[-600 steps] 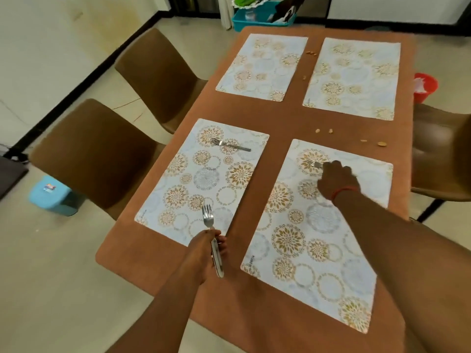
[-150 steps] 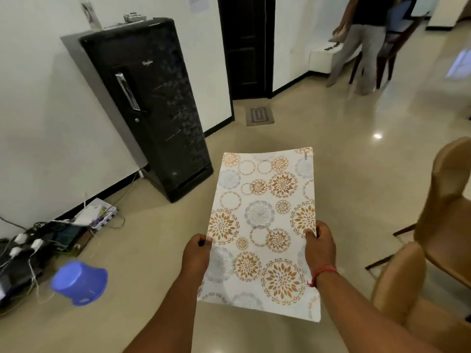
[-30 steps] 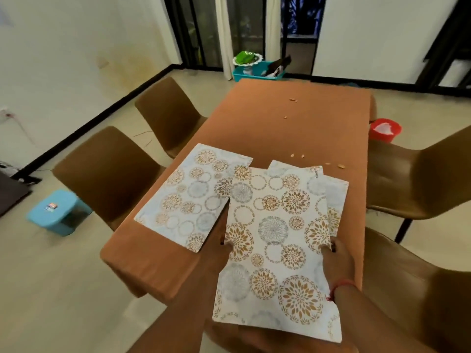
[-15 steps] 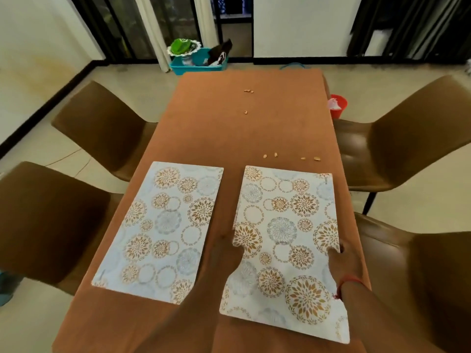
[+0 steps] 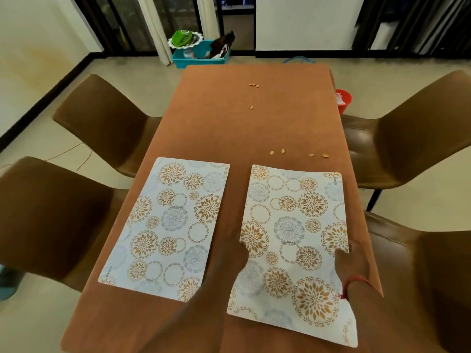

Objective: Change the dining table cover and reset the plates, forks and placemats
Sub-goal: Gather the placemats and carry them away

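The dining table [image 5: 216, 128] wears an orange-brown cover. Two floral placemats lie side by side on its near half. The left placemat [image 5: 170, 225] rests flat, untouched. My left hand [image 5: 233, 253] grips the left edge of the right placemat [image 5: 290, 240], thumb on top. Gripping its right edge is my right hand [image 5: 350, 263], which has a red thread at the wrist. This mat's near end overhangs the table's front edge. No plates or forks are in view.
Several small nuts [image 5: 277, 151] lie scattered on the cover, some farther back [image 5: 253, 85]. Brown chairs stand at both sides: left [image 5: 102, 123], near left [image 5: 48, 220], right [image 5: 418, 128], near right [image 5: 433, 276]. A teal basket [image 5: 201, 56] and red bucket [image 5: 344, 99] sit on the floor.
I have stepped up to the table's end and brought the held placemat down over the right one, squaring it beside the left mat. Both hands keep their grip.
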`<state>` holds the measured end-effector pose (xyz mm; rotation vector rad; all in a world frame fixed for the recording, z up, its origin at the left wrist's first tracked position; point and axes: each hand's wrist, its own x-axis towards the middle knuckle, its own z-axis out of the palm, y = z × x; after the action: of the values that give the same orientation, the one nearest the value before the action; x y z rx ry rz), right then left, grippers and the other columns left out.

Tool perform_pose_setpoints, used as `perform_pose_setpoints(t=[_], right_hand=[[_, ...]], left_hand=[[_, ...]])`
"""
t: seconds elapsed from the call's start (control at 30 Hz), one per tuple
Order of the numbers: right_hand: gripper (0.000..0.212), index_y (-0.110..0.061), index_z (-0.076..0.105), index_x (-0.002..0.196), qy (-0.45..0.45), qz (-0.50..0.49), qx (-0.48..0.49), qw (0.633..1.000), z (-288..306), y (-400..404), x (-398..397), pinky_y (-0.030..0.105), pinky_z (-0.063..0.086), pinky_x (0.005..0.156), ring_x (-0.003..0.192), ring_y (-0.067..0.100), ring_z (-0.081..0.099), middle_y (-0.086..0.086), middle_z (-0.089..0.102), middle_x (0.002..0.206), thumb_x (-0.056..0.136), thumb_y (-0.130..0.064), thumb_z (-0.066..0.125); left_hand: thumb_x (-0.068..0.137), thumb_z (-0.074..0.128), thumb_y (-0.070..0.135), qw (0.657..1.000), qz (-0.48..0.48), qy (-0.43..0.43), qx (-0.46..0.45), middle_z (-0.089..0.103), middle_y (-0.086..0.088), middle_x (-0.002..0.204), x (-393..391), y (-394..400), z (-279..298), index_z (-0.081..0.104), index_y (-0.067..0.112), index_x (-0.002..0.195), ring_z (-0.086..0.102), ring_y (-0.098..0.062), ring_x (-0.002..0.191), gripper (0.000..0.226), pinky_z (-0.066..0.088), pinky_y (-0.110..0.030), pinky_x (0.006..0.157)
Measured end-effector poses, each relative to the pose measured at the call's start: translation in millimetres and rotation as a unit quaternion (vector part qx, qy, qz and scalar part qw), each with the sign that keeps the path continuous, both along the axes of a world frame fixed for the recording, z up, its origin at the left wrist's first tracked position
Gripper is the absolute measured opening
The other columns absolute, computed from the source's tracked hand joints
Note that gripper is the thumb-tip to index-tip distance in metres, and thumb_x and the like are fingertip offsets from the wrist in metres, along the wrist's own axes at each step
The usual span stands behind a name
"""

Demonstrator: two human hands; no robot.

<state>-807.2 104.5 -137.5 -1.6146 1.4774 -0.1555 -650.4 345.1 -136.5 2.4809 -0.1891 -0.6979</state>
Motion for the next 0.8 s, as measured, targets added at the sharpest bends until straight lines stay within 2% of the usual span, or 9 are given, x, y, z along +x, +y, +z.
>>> perform_pose_setpoints(t=[0.1, 0.17, 0.27, 0.37, 0.47, 0.57, 0.67, 0.8], right_hand=[[0.038, -0.016, 0.051, 0.137, -0.012, 0.011, -0.011, 1.000, 8, 5, -3, 0.027, 0.039, 0.049, 0.059, 0.026, 0.058, 0.013, 0.065, 0.085, 0.099, -0.013, 0.045], [0.039, -0.017, 0.051, 0.137, -0.029, 0.024, -0.012, 0.999, 6, 2, 0, 0.028, 0.042, 0.054, 0.068, 0.026, 0.062, 0.014, 0.067, 0.098, 0.098, -0.015, 0.046], [0.040, -0.018, 0.052, 0.136, -0.062, 0.063, 0.004, 0.996, 8, 3, 17, 0.035, 0.049, 0.072, 0.090, 0.028, 0.063, 0.011, 0.065, 0.121, 0.096, -0.019, 0.047], [0.040, -0.017, 0.051, 0.137, -0.091, 0.094, 0.031, 0.991, 15, 22, 41, 0.047, 0.048, 0.097, 0.116, 0.035, 0.057, 0.011, 0.060, 0.134, 0.097, -0.020, 0.050], [0.040, -0.015, 0.049, 0.138, -0.111, 0.130, 0.053, 0.984, 21, 53, 68, 0.048, 0.044, 0.105, 0.125, 0.034, 0.052, 0.010, 0.056, 0.139, 0.099, -0.019, 0.052], [0.036, -0.013, 0.050, 0.137, -0.126, 0.177, 0.068, 0.974, 22, 92, 100, 0.047, 0.044, 0.104, 0.124, 0.034, 0.053, 0.010, 0.058, 0.136, 0.101, -0.018, 0.051], [0.034, -0.012, 0.051, 0.135, -0.130, 0.199, 0.070, 0.969, 21, 137, 132, 0.041, 0.045, 0.099, 0.119, 0.031, 0.055, 0.010, 0.059, 0.133, 0.101, -0.014, 0.051], [0.036, -0.013, 0.049, 0.137, -0.110, 0.179, 0.066, 0.975, 9, 190, 167, 0.033, 0.045, 0.079, 0.098, 0.025, 0.059, 0.010, 0.060, 0.130, 0.101, -0.014, 0.051]], left_hand=[[0.098, 0.057, 0.014, 0.993, 0.076, 0.044, -0.085, 0.047, 0.004, 0.144, -7, 1, 2, 0.032, 0.025, 0.151, 0.053, -0.012, 0.121, 0.059, 0.047, -0.025, 0.098], [0.098, 0.056, 0.010, 0.987, 0.103, 0.040, -0.116, 0.054, 0.001, 0.135, -12, 3, 11, 0.034, 0.023, 0.151, 0.058, -0.008, 0.109, 0.059, 0.048, -0.016, 0.084], [0.102, 0.047, 0.014, 0.993, 0.096, 0.003, -0.063, 0.059, -0.009, 0.132, -15, 10, 38, 0.041, 0.019, 0.147, 0.062, -0.021, 0.110, 0.046, 0.046, -0.018, 0.072], [0.102, 0.044, 0.018, 0.994, 0.103, -0.045, -0.010, 0.066, -0.009, 0.121, -6, 33, 58, 0.056, 0.013, 0.128, 0.063, -0.025, 0.099, 0.029, 0.046, -0.028, 0.074], [0.101, 0.042, 0.015, 0.990, 0.117, -0.078, 0.004, 0.062, 0.001, 0.102, 12, 71, 70, 0.058, 0.012, 0.122, 0.055, -0.020, 0.084, 0.026, 0.043, -0.030, 0.071], [0.102, 0.042, 0.013, 0.985, 0.138, -0.104, 0.014, 0.053, 0.003, 0.094, 38, 114, 78, 0.059, 0.010, 0.119, 0.051, -0.018, 0.084, 0.025, 0.043, -0.031, 0.076], [0.102, 0.043, 0.011, 0.982, 0.155, -0.107, 0.012, 0.057, 0.004, 0.091, 71, 155, 68, 0.061, 0.012, 0.111, 0.054, -0.019, 0.084, 0.021, 0.046, -0.034, 0.078], [0.102, 0.044, 0.014, 0.984, 0.152, -0.095, 0.007, 0.065, -0.004, 0.106, 118, 202, 53, 0.061, 0.014, 0.121, 0.061, -0.024, 0.093, 0.025, 0.043, -0.028, 0.074]])
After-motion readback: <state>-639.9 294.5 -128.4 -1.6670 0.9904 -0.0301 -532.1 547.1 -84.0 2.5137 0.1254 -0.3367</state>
